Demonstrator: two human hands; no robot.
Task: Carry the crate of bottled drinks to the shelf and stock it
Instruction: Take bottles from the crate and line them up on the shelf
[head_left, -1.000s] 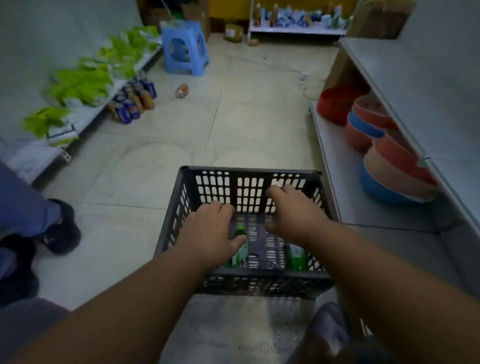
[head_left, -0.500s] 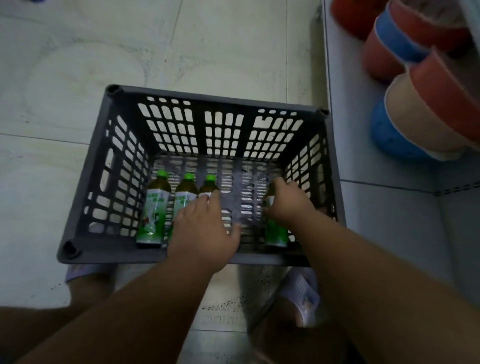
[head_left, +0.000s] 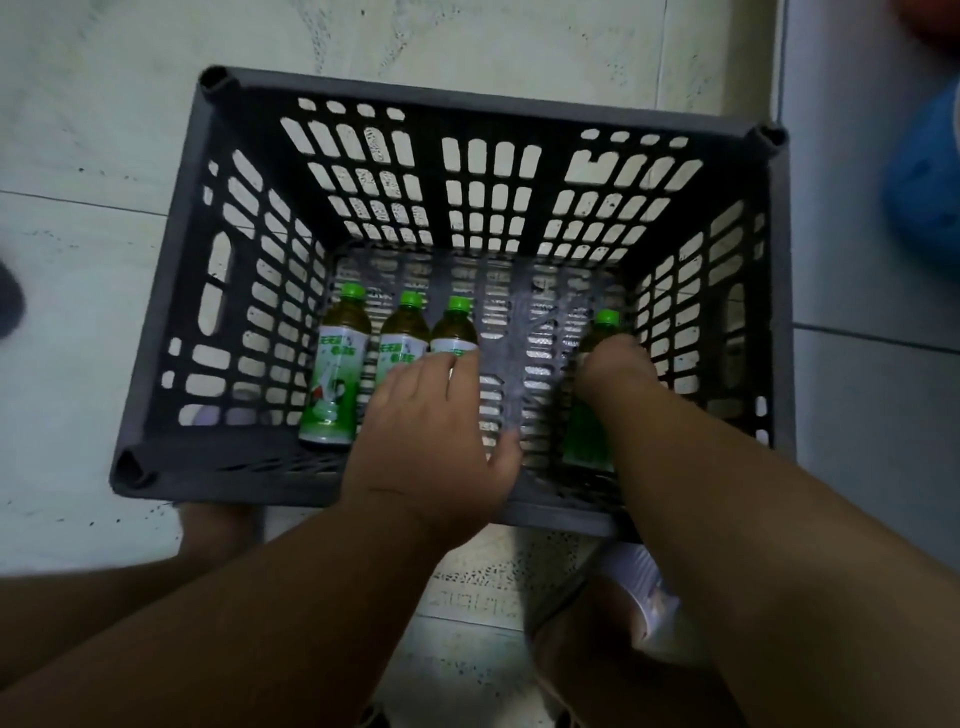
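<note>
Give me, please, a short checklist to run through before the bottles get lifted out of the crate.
1. Crate set down flat on the floor: ok.
2. Bottles upright, green caps on: ok for the row of three bottles; the fourth bottle is partly hidden.
3. Right hand curled round the fourth bottle: ok.
4. Left hand gripping a bottle: not ok, it lies over two of the row with fingers fairly straight.
5. Way up out of the crate open: ok, nothing lies across its top.
6. Free room on the shelf: cannot tell, only the edge of a blue basin shows there.
</note>
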